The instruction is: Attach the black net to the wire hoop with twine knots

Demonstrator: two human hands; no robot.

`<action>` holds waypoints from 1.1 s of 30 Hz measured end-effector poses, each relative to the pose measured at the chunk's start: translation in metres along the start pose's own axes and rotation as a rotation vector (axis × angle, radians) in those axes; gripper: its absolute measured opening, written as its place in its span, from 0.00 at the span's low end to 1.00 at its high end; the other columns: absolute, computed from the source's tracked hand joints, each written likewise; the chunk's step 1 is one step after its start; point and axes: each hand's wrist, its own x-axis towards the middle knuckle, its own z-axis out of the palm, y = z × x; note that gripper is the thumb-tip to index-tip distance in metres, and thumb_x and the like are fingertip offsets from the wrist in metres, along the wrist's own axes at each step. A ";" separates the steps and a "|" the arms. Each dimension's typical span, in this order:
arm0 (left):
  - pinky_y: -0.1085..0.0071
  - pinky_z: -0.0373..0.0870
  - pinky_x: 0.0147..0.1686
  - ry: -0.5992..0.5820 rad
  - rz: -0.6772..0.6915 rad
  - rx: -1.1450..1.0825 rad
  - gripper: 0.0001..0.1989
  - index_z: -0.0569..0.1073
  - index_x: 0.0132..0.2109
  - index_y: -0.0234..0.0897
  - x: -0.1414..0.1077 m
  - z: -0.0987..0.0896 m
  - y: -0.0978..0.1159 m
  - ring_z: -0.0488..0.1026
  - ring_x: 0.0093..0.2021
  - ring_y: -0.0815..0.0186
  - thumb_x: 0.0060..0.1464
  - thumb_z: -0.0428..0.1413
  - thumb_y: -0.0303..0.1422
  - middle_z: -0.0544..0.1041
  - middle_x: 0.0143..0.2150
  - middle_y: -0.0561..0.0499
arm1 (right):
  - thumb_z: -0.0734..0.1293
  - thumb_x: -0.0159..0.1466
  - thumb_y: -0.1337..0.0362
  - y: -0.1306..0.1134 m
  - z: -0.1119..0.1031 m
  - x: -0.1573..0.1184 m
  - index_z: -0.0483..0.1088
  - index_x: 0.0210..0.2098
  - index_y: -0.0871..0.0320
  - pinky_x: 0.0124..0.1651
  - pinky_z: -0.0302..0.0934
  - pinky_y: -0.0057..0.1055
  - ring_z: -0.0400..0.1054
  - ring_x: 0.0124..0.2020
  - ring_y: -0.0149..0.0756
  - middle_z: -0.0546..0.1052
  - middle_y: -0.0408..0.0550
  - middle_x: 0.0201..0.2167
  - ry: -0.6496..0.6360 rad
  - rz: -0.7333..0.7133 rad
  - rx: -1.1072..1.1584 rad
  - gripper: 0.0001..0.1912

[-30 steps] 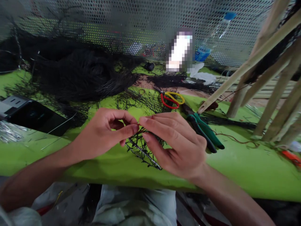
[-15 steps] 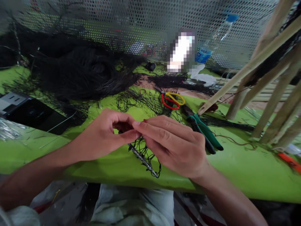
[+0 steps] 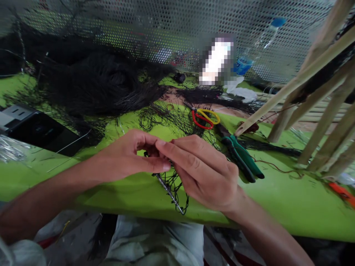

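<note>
My left hand (image 3: 127, 157) is closed in a pinch, thumb against fingers, at the top of a small piece of black netting (image 3: 175, 181). A thin metal rod (image 3: 168, 190), with black strands knotted along it, slants down from the fingertips toward the table's front edge. My right hand (image 3: 206, 168) meets the left fingertips from the other side, its fingers pressed together over the same netting. The fingers hide exactly what is pinched between them. Green-handled pliers (image 3: 244, 159) lie just right of my right hand, and scissors (image 3: 205, 119) with red and yellow handles lie beyond it.
A large heap of black netting (image 3: 97, 81) fills the back left of the green table (image 3: 277, 199). At left are a black device (image 3: 47, 129) and thin wires (image 3: 12, 149). Wooden sticks (image 3: 299, 79) lean at right, near a plastic bottle (image 3: 245, 64) and an orange object (image 3: 342, 194).
My left thumb has slid slightly right and down, nearer the right fingers. The netting and rod have shifted a little downward. Both hands keep their pinch.
</note>
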 end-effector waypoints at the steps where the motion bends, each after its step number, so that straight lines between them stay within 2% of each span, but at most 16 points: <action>1: 0.75 0.64 0.31 -0.010 -0.007 -0.004 0.06 0.80 0.32 0.36 0.000 0.000 0.000 0.67 0.31 0.71 0.53 0.69 0.33 0.73 0.27 0.57 | 0.66 0.70 0.81 0.000 0.000 0.000 0.72 0.62 0.66 0.53 0.77 0.37 0.77 0.51 0.37 0.82 0.55 0.49 -0.005 0.012 0.011 0.23; 6: 0.75 0.65 0.34 0.014 0.004 0.036 0.06 0.81 0.34 0.37 0.002 0.002 0.000 0.71 0.34 0.69 0.56 0.68 0.34 0.77 0.30 0.56 | 0.65 0.68 0.83 -0.004 -0.006 0.002 0.70 0.65 0.56 0.51 0.76 0.31 0.79 0.47 0.34 0.82 0.48 0.49 -0.035 0.104 0.030 0.29; 9: 0.73 0.68 0.38 0.059 0.036 0.052 0.07 0.80 0.32 0.36 0.003 0.004 -0.004 0.72 0.36 0.68 0.55 0.68 0.34 0.78 0.30 0.55 | 0.65 0.68 0.82 -0.008 -0.008 0.002 0.70 0.64 0.55 0.52 0.76 0.27 0.78 0.46 0.32 0.81 0.47 0.49 -0.067 0.175 -0.019 0.28; 14: 0.72 0.68 0.39 0.080 0.046 0.049 0.08 0.79 0.31 0.36 0.004 0.004 -0.009 0.71 0.34 0.68 0.56 0.67 0.35 0.77 0.30 0.54 | 0.69 0.68 0.78 -0.013 -0.007 0.001 0.76 0.57 0.58 0.43 0.75 0.27 0.72 0.41 0.32 0.76 0.47 0.42 0.049 0.234 -0.171 0.20; 18: 0.73 0.65 0.34 0.073 0.008 -0.006 0.08 0.81 0.33 0.35 0.006 0.002 -0.011 0.69 0.32 0.70 0.55 0.67 0.35 0.76 0.30 0.54 | 0.69 0.67 0.79 -0.014 -0.004 -0.003 0.76 0.57 0.55 0.41 0.74 0.27 0.71 0.41 0.31 0.75 0.47 0.42 0.076 0.214 -0.171 0.22; 23: 0.74 0.65 0.35 0.087 0.012 -0.087 0.07 0.81 0.32 0.35 0.008 0.002 -0.015 0.70 0.33 0.70 0.53 0.69 0.34 0.77 0.30 0.54 | 0.68 0.67 0.81 -0.011 -0.006 -0.002 0.75 0.58 0.56 0.46 0.74 0.28 0.71 0.43 0.30 0.75 0.48 0.44 0.048 0.210 -0.078 0.23; 26: 0.73 0.67 0.36 0.079 0.003 -0.118 0.07 0.81 0.32 0.35 0.007 0.002 -0.014 0.72 0.33 0.69 0.53 0.69 0.34 0.79 0.31 0.53 | 0.67 0.70 0.78 -0.005 -0.012 0.003 0.73 0.59 0.56 0.50 0.74 0.30 0.74 0.46 0.31 0.78 0.49 0.46 -0.049 0.261 0.150 0.21; 29: 0.74 0.68 0.36 0.020 0.000 -0.127 0.06 0.81 0.31 0.35 0.006 0.000 -0.011 0.73 0.33 0.70 0.53 0.69 0.32 0.79 0.31 0.53 | 0.66 0.71 0.77 0.003 -0.016 0.007 0.74 0.57 0.55 0.49 0.75 0.29 0.76 0.44 0.29 0.80 0.46 0.43 -0.090 0.319 0.322 0.18; 33: 0.75 0.69 0.36 -0.051 -0.038 -0.173 0.03 0.84 0.34 0.37 0.005 -0.003 -0.011 0.74 0.32 0.71 0.54 0.69 0.30 0.81 0.31 0.54 | 0.68 0.71 0.78 0.009 -0.016 0.007 0.78 0.51 0.56 0.49 0.75 0.26 0.77 0.45 0.28 0.82 0.46 0.44 -0.110 0.296 0.359 0.15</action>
